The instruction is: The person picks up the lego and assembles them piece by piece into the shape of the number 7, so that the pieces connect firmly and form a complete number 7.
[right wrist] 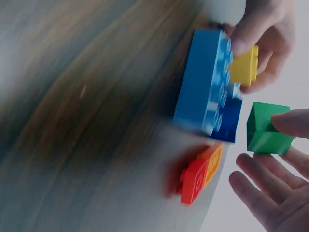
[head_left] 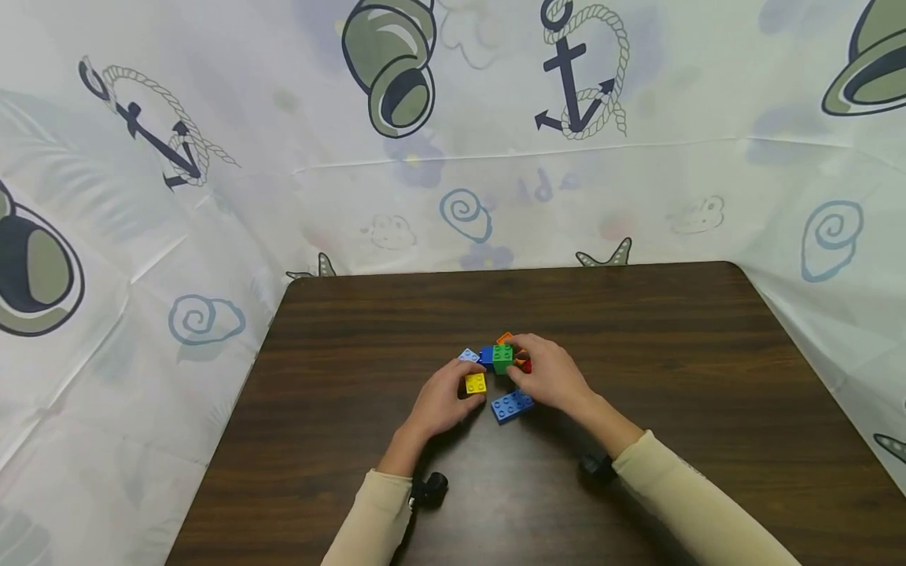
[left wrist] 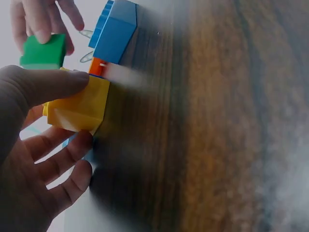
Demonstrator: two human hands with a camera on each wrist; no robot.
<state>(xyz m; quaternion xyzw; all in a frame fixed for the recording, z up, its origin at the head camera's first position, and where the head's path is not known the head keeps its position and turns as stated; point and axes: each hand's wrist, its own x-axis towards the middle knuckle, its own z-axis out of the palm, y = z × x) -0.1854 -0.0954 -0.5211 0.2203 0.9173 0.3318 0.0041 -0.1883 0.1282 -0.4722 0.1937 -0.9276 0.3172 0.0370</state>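
Left hand (head_left: 440, 401) pinching yellow block (head_left: 476, 384), right hand (head_left: 552, 373) pinching green block (head_left: 503, 359) at yellow's two o'clock, long blue block (head_left: 513, 406) on bench (head_left: 318, 440) at yellow's four o'clock

Soft, even light fills the head view, where the patterned sheet (head_left: 354, 189) looks bright and the dark surface (head_left: 340, 354) carries a faint sheen, with dim shadows beneath the hands (head_left: 440, 402); both wrist views are hazier, their backgrounds washed out pale, the surface blurred

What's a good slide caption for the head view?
Left hand holds a yellow brick, right hand a green brick, at a dark table.
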